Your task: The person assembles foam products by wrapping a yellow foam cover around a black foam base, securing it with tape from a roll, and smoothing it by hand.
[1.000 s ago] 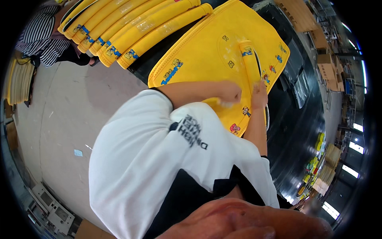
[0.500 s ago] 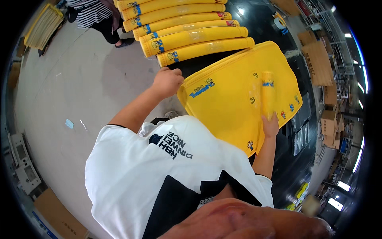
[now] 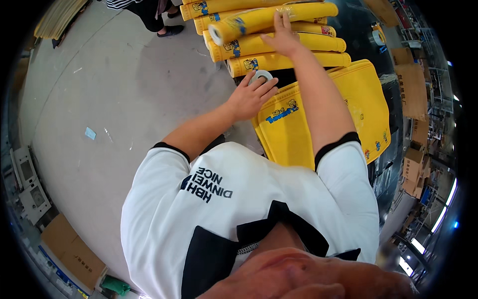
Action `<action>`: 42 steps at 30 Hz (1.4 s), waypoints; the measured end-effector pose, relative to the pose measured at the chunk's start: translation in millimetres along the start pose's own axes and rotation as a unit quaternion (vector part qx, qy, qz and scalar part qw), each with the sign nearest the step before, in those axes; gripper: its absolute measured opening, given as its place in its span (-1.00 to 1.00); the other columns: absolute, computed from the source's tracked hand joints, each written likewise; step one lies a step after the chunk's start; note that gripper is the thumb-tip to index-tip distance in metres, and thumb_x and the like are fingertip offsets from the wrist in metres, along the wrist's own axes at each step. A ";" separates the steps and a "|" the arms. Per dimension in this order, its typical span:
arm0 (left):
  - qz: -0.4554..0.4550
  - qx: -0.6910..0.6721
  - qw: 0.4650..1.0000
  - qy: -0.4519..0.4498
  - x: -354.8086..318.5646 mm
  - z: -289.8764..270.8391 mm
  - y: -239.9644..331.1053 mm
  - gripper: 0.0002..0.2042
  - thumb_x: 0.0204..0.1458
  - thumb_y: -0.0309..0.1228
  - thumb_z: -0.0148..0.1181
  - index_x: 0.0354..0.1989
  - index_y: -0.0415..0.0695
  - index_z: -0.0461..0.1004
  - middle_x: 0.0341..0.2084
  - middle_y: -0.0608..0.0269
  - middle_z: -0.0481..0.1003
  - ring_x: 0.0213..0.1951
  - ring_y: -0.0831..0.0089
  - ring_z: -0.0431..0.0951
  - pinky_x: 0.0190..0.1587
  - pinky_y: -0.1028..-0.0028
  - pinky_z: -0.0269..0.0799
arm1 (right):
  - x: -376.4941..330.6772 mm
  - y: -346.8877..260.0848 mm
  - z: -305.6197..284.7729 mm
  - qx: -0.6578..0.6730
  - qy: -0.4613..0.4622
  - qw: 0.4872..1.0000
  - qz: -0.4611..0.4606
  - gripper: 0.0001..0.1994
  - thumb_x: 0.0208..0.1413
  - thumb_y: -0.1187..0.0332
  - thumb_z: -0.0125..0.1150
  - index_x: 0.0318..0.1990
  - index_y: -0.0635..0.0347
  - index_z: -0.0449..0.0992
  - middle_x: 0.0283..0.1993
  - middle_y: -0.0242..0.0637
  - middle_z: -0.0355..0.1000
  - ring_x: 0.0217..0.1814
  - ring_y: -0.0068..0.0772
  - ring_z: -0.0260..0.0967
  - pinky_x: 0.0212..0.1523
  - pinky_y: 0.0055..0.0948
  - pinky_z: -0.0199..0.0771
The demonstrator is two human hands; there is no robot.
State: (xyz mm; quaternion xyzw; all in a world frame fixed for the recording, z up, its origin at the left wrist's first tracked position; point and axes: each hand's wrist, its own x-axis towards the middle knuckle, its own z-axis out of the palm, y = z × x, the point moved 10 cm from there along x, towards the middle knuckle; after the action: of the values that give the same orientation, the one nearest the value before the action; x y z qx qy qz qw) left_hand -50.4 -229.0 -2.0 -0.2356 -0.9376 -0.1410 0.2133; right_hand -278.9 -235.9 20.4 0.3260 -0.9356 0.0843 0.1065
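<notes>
My right hand (image 3: 284, 37) reaches far forward and presses on a rolled yellow mat (image 3: 264, 19) lying on top of a pile of rolled yellow mats (image 3: 284, 60). My left hand (image 3: 249, 95) lies closer to me, with its fingers over a white roll of tape (image 3: 260, 75) at the edge of the dark table. Below both arms lies a stack of flat yellow mats (image 3: 363, 109) with small coloured prints. My right forearm crosses over this stack.
Another person's legs and shoes (image 3: 159, 20) stand on the grey floor (image 3: 109, 99) at the top left. Cardboard boxes (image 3: 413, 84) line the right side, and more boxes (image 3: 74, 254) sit at the lower left. A second tape roll (image 3: 379, 37) lies on the dark table.
My right hand has left the flat mat and moved up onto the pile with a rolled mat. My left hand has shifted from the flat mat's corner to the tape roll.
</notes>
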 end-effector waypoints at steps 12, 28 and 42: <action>-0.271 -0.372 0.887 -0.030 -87.6 17.6 -39.2 -0.66 0.04 -0.54 0.27 0.04 -0.21 0.52 -0.15 0.09 0.53 -0.28 0.29 0.57 -0.21 0.37 0.50 | -185.6 -10.1 -60.2 0.135 0.028 0.990 -0.001 -0.28 0.08 0.11 0.34 0.35 0.25 0.28 0.39 0.07 0.19 0.39 0.14 0.15 0.36 -0.01 0.14; -0.242 -0.142 0.942 -0.183 -58.4 23.4 16.9 -0.54 -0.05 -0.31 0.34 0.09 -0.12 0.55 0.03 0.07 0.43 0.05 0.05 0.40 0.08 0.19 0.38 | -401.8 -37.5 -48.7 0.156 -0.034 0.963 0.216 -0.30 -0.04 0.08 0.46 0.23 0.19 0.39 0.34 -0.07 0.17 0.43 0.11 0.01 0.39 0.01 0.06; -0.031 -0.452 0.885 -0.111 -24.8 14.3 90.1 -0.49 0.00 -0.65 0.19 0.21 -0.23 0.40 0.30 0.00 0.35 0.29 -0.03 0.35 0.31 0.21 0.28 | -407.1 -41.7 -62.4 0.207 0.009 0.965 0.161 -0.51 -0.08 0.31 0.39 0.06 0.24 0.50 0.24 -0.10 0.33 0.35 0.03 0.21 0.37 -0.01 0.16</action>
State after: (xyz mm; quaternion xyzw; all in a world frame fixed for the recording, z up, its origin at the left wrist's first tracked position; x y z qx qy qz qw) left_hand 9.8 -156.7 -11.3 -0.2910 -0.7968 -0.5290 -0.0259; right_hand 67.7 -13.0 -19.3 0.1850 -0.9367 0.2956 0.0303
